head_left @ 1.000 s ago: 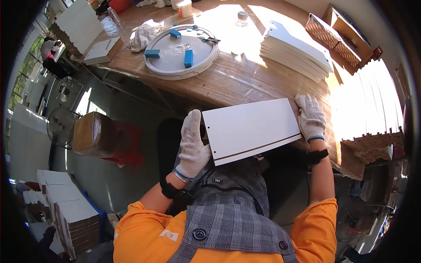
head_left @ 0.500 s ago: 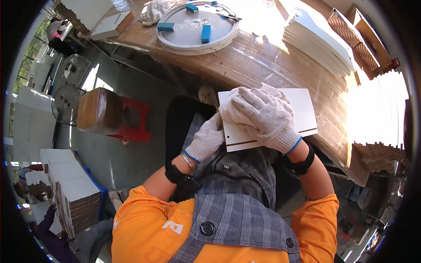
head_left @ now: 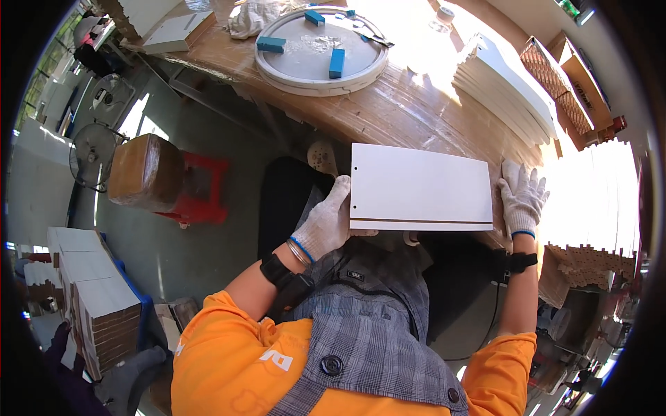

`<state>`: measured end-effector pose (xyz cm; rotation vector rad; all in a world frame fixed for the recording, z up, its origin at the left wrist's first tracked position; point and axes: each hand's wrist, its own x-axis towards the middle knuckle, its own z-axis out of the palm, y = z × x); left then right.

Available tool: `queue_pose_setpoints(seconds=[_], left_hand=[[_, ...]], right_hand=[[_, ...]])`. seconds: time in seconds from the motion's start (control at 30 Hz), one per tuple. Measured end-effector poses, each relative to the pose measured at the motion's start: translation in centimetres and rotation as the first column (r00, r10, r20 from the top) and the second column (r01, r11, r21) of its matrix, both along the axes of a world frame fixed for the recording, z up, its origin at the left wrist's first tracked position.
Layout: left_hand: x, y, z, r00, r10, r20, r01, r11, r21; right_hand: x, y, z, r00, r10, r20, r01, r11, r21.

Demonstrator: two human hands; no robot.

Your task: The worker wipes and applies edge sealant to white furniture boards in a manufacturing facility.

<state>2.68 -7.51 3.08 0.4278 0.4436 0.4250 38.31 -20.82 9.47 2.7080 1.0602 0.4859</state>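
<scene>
The person sits at the near edge of a wooden table (head_left: pixel 416 118), both hands in white knit gloves. The left hand (head_left: pixel 329 222) is spread fairly wide, its palm and fingers pressed against the left end of a white rectangular panel (head_left: pixel 420 186), with the thumb tucked under the near edge. The right hand (head_left: pixel 522 197) is open and flat, fingers pointing away, resting against the panel's right end. Between them the panel is held level, just above the person's lap, with its far edge over the table's near edge. A small hole shows near its far-left corner, and a thin dark line runs along its near long side.

Further off on the table, to the left, lies a round, shallow white tray (head_left: pixel 319 52). Inside it are three blue blocks (head_left: pixel 336 62), set apart from one another, and some small metal pieces at its far right rim that I cannot make out. To the right on the table stands a stack of white panels (head_left: pixel 510 90), and beyond that an open cardboard box (head_left: pixel 569 69) whose contents I cannot tell.
</scene>
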Motion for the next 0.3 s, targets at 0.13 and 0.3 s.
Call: queue_pose_setpoints(seconds=[0.13, 0.3], left_hand=[[0.7, 1.1, -0.8, 0.991, -0.125, -0.056, 0.133, 0.975, 0.177], [0.5, 3.6, -1.2, 0.985, -0.166, 0.036, 0.159, 0.976, 0.149]], right_hand=[[-1.5, 3.2, 1.8, 0.959, 0.231, 0.163, -0.248, 0.964, 0.092], [-10.1, 11.8, 5.7, 0.574, 0.818, 0.039, -0.81, 0.56, 0.171]])
